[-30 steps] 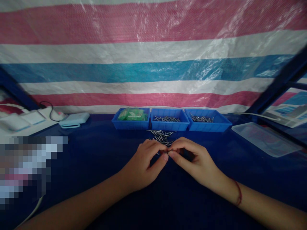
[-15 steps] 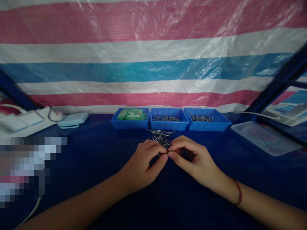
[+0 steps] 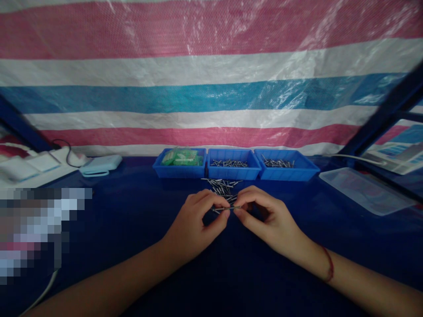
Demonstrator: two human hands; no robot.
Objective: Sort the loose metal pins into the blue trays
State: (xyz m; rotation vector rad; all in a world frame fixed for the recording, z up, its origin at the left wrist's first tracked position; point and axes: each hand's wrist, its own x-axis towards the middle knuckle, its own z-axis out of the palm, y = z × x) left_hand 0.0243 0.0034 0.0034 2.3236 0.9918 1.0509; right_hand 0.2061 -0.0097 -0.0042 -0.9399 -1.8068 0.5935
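Between my two hands lies a thin metal pin, held level above the blue table. My left hand pinches its left part between thumb and fingertips. The fingertips of my right hand are closed on its right end; a red cord is round that wrist. Just beyond my fingers, a loose pile of metal pins lies on the table, partly hidden by both hands.
Behind the pile stand three blue bins: one with green packets, a middle one and a right one with metal pins. A clear lid lies right. A light blue case and power strip are left.
My fingertips have moved slightly apart, and more of the pin shows between them. The bins and the pile have stayed in place.
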